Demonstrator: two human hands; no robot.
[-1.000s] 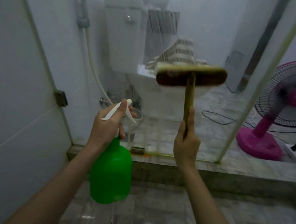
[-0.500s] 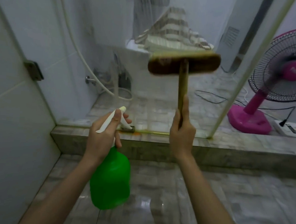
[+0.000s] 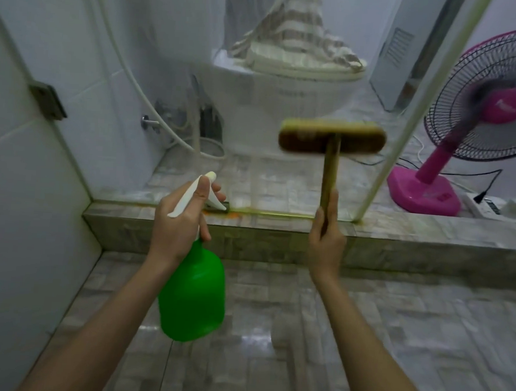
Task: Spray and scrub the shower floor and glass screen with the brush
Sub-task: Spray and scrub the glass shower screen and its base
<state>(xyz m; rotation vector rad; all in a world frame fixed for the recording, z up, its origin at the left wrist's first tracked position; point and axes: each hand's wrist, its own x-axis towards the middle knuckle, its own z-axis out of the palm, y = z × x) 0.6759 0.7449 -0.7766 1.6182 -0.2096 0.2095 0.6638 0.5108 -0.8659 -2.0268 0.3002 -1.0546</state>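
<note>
At the glass screen (image 3: 174, 69): the person stands on the shower floor (image 3: 378, 338) facing the pane, which rises from a tiled kerb (image 3: 248, 240). A toilet (image 3: 287, 88) and a pink fan (image 3: 482, 112) show beyond it.
Tool: the brush (image 3: 332, 138) is held head up and crosswise before the lower half of the pane. It is blurred, so I cannot tell whether the bristles touch the glass.
Right side: the right grip (image 3: 328, 239) is clamped round the low end of the wooden handle, forefinger laid up along the shaft.
Left side: the left grip (image 3: 179, 220) is wrapped round the neck of the green spray bottle (image 3: 193, 297), thumb over the white sprayer head and fingers at the trigger. The nozzle aims toward the foot of the pane.
Step in hand: most likely scrubbing the lower glass, with the sprayer ready.
Doing it well: press the bristles flat, not on one corner, and overlap the strokes down to the bottom rail, where orange-yellow staining sits along the seam. Wet that seam before brushing. That forefinger along the shaft should steady the head.
Risk: the floor shines as if wet, so footing may be slick. Hard pushing on glass held by small brackets is unwise.
</note>
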